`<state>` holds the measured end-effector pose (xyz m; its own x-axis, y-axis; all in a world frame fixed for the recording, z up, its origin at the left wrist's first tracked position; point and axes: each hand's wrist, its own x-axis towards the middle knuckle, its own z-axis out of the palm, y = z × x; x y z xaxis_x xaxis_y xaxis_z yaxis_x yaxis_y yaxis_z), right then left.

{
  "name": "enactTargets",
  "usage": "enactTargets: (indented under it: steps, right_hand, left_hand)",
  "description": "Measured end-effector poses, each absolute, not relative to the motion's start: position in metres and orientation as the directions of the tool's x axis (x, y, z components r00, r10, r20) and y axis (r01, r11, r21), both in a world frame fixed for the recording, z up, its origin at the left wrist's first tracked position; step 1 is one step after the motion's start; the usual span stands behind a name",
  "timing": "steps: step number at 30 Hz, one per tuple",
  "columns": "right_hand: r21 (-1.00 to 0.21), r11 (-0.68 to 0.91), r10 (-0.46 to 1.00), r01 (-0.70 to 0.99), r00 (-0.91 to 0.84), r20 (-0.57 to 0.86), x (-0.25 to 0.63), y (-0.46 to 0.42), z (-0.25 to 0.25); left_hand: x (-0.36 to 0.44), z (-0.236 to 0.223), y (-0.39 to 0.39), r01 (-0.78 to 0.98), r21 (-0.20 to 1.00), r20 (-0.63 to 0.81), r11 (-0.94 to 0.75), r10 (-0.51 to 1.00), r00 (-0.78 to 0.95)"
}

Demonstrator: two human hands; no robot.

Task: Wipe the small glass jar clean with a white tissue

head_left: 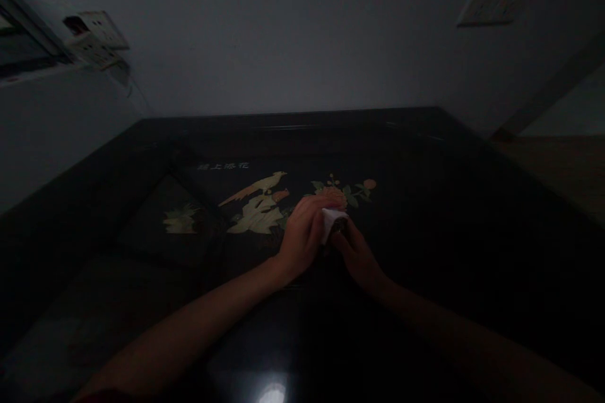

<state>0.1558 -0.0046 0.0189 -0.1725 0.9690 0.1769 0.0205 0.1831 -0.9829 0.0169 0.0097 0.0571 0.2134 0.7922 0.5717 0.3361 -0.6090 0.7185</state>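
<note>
Above the middle of the dark glossy tabletop (406, 302), my two hands meet around a small white wrapped piece (328, 221), perhaps paper or cloth. A dark, patterned part shows at its right end; its kind is too dim to make out. My left hand (302, 233) curls over its left side, fingers closed. From the right, my right hand (358, 259) pinches its dark end with the thumb and fingers. Behind the hands, the tabletop bears a picture of a pale bird (265, 184) on a rock and pink flowers (331, 194), partly covered by my left hand.
The room is very dim. The tabletop's far edge lies near a pale wall (283, 31). A socket plate (494, 3) is on the wall at right, and a socket with a plugged-in adapter (97, 50) is at left, beside a window frame (28, 25).
</note>
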Motion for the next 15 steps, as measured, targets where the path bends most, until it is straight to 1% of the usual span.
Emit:
enactTargets:
  steps: [2, 3, 4, 6, 8, 11, 13, 15]
  right_hand:
    - [-0.984, 0.178, 0.964, -0.007, -0.198, 0.176, 0.156, -0.004, 0.02]
    - [-0.985, 0.17, 0.961, -0.021, -0.217, 0.17, 0.156, -0.004, 0.02]
    - [-0.986, 0.162, 0.958, -0.033, -0.233, 0.165, 0.156, -0.004, 0.021]
    - [-0.987, 0.155, 0.954, -0.047, -0.254, 0.161, 0.156, -0.004, 0.022]
    - [-0.986, 0.155, 0.952, -0.056, -0.258, 0.164, 0.157, -0.004, 0.022]
    - [-0.984, 0.166, 0.951, -0.062, -0.254, 0.176, 0.156, -0.003, 0.021]
    - [-0.982, 0.182, 0.949, -0.059, -0.25, 0.191, 0.156, -0.002, 0.021]
    - [-0.98, 0.191, 0.948, -0.054, -0.25, 0.199, 0.156, -0.002, 0.021]
  left_hand:
    - [0.019, 0.058, 0.009, 0.214, 0.868, 0.434, -0.448, 0.894, 0.112]
    - [0.02, 0.057, 0.009, 0.142, 0.924, 0.35, -0.356, 0.934, 0.066]
    - [0.021, 0.056, 0.009, 0.067, 0.961, 0.267, -0.268, 0.963, 0.027]
    - [0.023, 0.053, 0.011, -0.078, 0.988, 0.13, -0.132, 0.991, -0.035]
    - [0.025, 0.049, 0.014, -0.233, 0.972, 0.007, -0.023, 0.998, -0.067]
    - [0.029, 0.047, 0.016, -0.466, 0.874, -0.17, 0.136, 0.985, -0.031]
    - [0.031, 0.047, 0.017, -0.543, 0.813, -0.225, 0.208, 0.974, 0.036]
    - [0.032, 0.046, 0.017, -0.559, 0.796, -0.23, 0.232, 0.97, 0.075]
